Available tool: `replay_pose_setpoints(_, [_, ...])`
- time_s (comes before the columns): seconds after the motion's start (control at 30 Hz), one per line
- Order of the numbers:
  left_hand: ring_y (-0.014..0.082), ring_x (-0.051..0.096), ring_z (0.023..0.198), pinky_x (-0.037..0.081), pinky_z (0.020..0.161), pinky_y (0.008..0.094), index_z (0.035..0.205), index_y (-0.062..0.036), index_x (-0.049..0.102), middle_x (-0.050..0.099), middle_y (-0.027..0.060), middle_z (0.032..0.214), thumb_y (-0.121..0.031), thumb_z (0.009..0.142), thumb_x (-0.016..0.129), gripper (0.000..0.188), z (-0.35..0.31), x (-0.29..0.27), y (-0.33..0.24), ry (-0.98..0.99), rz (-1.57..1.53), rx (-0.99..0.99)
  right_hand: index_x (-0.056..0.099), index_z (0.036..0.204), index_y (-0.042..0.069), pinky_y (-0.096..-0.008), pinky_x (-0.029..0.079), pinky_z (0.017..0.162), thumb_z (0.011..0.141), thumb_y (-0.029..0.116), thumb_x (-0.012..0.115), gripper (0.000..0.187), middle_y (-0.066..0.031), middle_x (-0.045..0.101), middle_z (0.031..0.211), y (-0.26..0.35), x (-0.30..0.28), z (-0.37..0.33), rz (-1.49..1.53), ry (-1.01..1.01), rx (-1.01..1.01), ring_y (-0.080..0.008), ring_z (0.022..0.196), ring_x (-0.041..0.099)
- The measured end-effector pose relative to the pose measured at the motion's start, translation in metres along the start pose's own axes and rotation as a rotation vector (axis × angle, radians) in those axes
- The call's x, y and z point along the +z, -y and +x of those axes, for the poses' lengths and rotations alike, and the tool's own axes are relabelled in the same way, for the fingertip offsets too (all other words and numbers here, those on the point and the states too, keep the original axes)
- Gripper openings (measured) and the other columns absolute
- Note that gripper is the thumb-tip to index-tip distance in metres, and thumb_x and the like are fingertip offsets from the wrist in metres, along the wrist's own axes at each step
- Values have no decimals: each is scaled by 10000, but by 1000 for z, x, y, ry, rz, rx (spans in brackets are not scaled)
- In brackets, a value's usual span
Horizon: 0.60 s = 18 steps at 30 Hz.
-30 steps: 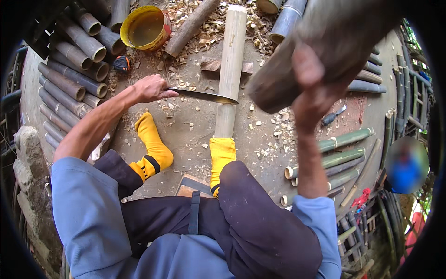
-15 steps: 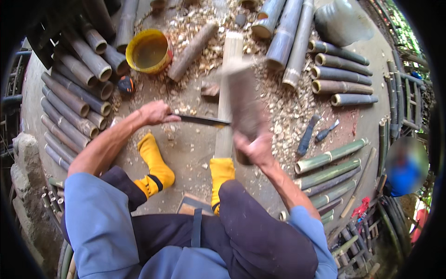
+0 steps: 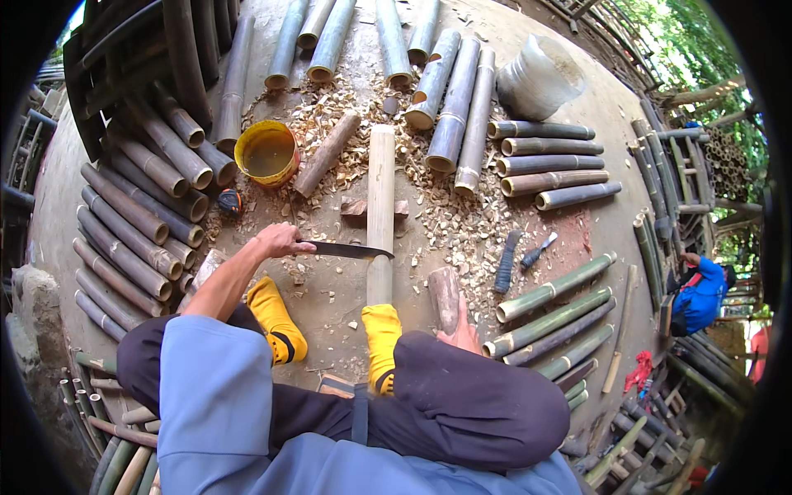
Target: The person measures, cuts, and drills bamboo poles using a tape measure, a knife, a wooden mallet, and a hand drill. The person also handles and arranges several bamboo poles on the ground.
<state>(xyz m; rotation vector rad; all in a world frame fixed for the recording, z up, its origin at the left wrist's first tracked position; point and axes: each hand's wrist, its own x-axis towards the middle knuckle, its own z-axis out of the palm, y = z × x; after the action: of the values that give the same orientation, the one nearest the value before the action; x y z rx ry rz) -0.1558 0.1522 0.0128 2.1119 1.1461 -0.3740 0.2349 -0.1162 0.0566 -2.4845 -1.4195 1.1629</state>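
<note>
My left hand [image 3: 283,240] is closed round the handle of a long dark-bladed knife [image 3: 351,249]. Its blade lies across a pale, peeled pole [image 3: 380,177], with the tip at the pole's right edge. The pole points away from me, resting over a small wooden block [image 3: 354,206], its near end against my right foot in a yellow sock [image 3: 381,342]. Right of the pole, my right hand [image 3: 464,332] is at the near end of a short wooden club [image 3: 444,297] low by the ground. Fingers lie along the club, though my knee partly hides the grip.
Wood chips [image 3: 330,153] litter the ground around a yellow bucket [image 3: 266,153] of liquid. Cut bamboo lengths [image 3: 136,210] are stacked left, with green ones [image 3: 557,286] at right. Two dark-handled tools [image 3: 507,262] lie nearby. Another person in blue [image 3: 701,289] sits far right.
My right hand has brought the club down from above the pole to low on its right. The knife still crosses the pole. The view has shifted, showing more of the far ground.
</note>
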Motion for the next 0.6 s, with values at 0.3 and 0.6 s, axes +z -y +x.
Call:
replay_pose_setpoints(0.3, [198,553,489,425,508,371,776,-18,693,529,109,517,-619,808,552,618,30,-60,1,-73,-48,-54,-26,1472,241,-540,465,846,715,219,724,1065,-381,582,952,0,-9,7,2,27,-33,-531,934,573])
replay_pose_setpoints(0.6, [232,495,488,399,521,400,791,9,666,471,147,517,-615,809,554,634,53,-57,23,-48,-31,-52,93,1473,194,-449,472,892,660,217,716,1025,-324,579,1100,10,-20,19,99,121,67,-453,1028,579])
